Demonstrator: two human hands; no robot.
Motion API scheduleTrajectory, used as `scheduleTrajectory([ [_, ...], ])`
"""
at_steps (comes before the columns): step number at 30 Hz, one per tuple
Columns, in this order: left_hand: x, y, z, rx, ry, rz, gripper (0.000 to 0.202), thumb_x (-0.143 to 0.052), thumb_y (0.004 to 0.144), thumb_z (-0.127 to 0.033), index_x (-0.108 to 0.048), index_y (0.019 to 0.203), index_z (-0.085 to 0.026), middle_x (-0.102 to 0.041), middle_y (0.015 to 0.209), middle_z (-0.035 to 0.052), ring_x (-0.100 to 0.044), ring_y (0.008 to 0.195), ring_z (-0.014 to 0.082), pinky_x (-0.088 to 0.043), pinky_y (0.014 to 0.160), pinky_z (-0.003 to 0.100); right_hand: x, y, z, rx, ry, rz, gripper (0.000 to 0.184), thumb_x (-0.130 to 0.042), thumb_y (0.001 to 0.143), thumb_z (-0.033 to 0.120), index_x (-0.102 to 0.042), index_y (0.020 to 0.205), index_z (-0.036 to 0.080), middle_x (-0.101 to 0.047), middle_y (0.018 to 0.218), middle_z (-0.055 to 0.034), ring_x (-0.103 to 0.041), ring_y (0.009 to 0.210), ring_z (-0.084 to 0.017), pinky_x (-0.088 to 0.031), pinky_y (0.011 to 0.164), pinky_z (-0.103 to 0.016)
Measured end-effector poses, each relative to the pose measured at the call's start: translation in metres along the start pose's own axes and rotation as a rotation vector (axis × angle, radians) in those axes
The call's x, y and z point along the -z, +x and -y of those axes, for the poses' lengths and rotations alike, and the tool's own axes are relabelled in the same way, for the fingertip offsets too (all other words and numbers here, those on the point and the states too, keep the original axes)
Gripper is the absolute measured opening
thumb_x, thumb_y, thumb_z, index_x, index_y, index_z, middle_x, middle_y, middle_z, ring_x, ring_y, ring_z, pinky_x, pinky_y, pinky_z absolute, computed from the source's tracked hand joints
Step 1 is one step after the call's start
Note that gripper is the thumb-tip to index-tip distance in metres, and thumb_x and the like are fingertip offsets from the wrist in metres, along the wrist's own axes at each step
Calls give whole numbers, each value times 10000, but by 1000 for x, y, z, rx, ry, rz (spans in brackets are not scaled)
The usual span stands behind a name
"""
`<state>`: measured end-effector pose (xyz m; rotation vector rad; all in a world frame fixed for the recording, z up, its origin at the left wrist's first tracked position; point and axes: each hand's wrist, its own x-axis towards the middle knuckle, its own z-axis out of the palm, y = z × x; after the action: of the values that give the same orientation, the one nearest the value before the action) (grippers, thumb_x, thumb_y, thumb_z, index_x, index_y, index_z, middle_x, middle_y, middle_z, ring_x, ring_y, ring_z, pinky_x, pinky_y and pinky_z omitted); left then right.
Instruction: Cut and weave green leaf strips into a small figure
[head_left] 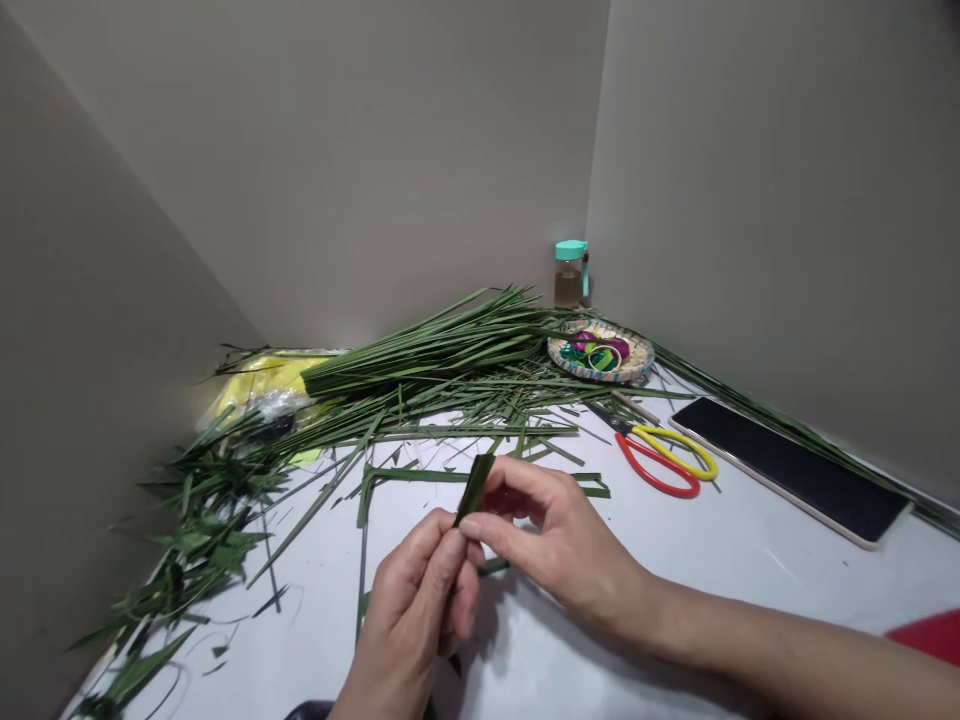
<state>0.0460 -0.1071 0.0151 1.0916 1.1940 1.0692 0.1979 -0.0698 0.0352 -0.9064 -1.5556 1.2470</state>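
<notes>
A dark green leaf strip (475,484) is pinched between both hands above the white table. My left hand (429,577) is closed on its lower end, thumb on top. Thumb and fingers of my right hand (541,520) grip the strip higher up, along its right edge. The strip tilts upward and looks folded; its lower part is hidden in the fingers. Behind and under the hands, another leaf strip (420,476) lies bent on the table.
A bundle of long leaves (442,345) lies at the back, with scraps (202,545) along the left. To the right are red-and-yellow-handled scissors (664,455), a tablet-like black-screened device (795,465), a woven dish (636,362) with coloured pieces, and a teal-lidded bottle (568,285). Grey walls (375,150) enclose the table (675,560).
</notes>
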Motion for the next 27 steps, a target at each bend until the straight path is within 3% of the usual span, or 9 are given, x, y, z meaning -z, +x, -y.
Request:
scheduleTrajectory([
  [2, 0, 2, 2, 50, -77, 53, 361, -660, 863, -514, -577, 728, -190, -495, 498, -57, -321, 422, 68, -232, 410, 189, -2, -1, -2, 43, -114, -47, 117, -623, 820, 148, -609, 712, 190, -600, 708, 30, -550, 695, -130, -433, 652, -252],
  [4, 1, 3, 3, 64, -107, 108, 333, -623, 902, -470, -619, 742, -178, -510, 504, -47, -379, 431, 78, -320, 443, 198, -2, -2, -4, 75, -177, -86, 131, -621, 819, 143, -612, 696, 190, -593, 684, 35, -546, 666, -123, -435, 644, -249],
  [8, 6, 5, 0, -36, -13, 105, 262, -601, 931, -336, -710, 771, -161, -649, 666, 22, -587, 656, 142, -465, 680, 244, 3, -1, -7, 192, -297, -175, 85, -629, 847, 166, -637, 765, 190, -642, 695, 25, -575, 610, -116, -465, 600, -240],
  [12, 7, 4, -5, 35, -40, 182, 236, -645, 894, -329, -731, 764, -152, -655, 641, 22, -555, 548, 121, -439, 560, 229, 8, -1, -12, 503, -449, -227, 87, -574, 912, 142, -633, 939, 200, -730, 821, -18, -673, 658, -128, -530, 602, -232],
  [15, 5, 3, -9, 90, -113, 242, 296, -632, 891, -333, -701, 674, -144, -635, 536, 23, -521, 456, 115, -420, 508, 235, 10, -4, -17, 788, -578, -139, 219, -523, 908, 72, -616, 1064, 193, -774, 944, -84, -741, 845, -178, -592, 729, -279],
  [18, 4, 3, -12, 75, -130, 249, 333, -632, 867, -320, -683, 590, -142, -620, 496, 24, -531, 447, 121, -430, 520, 240, 12, -7, -24, 993, -698, -17, 293, -486, 909, 108, -626, 1158, 170, -746, 1129, -163, -708, 1068, -268, -608, 843, -387],
  [23, 6, 4, -12, 138, -211, 267, 307, -620, 845, -312, -711, 624, -119, -637, 476, 44, -566, 414, 128, -421, 464, 221, 17, -4, -30, 1131, -761, 102, 303, -443, 936, 126, -690, 1109, 103, -699, 1212, -218, -585, 1248, -328, -569, 977, -434],
  [27, 9, 5, -5, 173, -245, 306, 340, -604, 880, -346, -692, 650, -111, -699, 509, 94, -453, 294, 60, -266, 345, 162, 22, 4, -23, 1202, -872, 211, 275, -450, 969, 164, -719, 976, 106, -742, 1106, -216, -637, 1178, -315, -589, 955, -384],
])
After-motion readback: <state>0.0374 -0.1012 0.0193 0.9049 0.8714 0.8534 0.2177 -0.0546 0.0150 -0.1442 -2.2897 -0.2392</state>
